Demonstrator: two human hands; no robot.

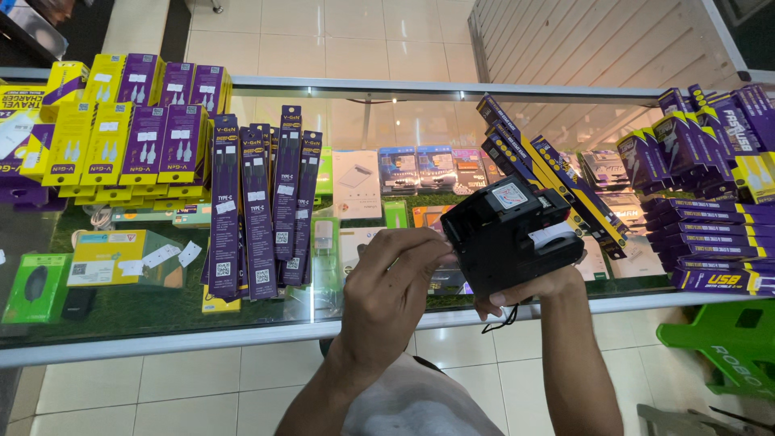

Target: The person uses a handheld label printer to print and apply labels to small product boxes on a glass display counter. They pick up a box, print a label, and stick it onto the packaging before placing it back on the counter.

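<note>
Okay, quick pass as I see it on my feed:

Held thing: black price-label gun (508,238), up in the air over the front edge of the glass counter (161,343), right of centre.
Right hand (529,291): under the gun, fingers wrapped round its lower body, so clamped on the gun; a thin black cord hangs just below the hand.
Left hand (400,282): fingers curled narrow, fingertips touching the gun's left end; I can't tell whether it pinches anything there.
Gun detail: white label roll (553,234) shows at its right end, small pale sticker on top.
Counter left: stacks of yellow and purple boxes (137,137); a green mouse box (34,287) by the near left edge.
Counter centre: tall purple cable packs (258,206), upright, leaning together, just left of my left hand.
Counter right: purple and yellow boxes (702,186) piled in slanted rows, behind and beside the gun.
Under glass: more small packaged goods, too blurred to sort.
Floor right: green plastic stool (731,343), near the counter's right end.
</note>
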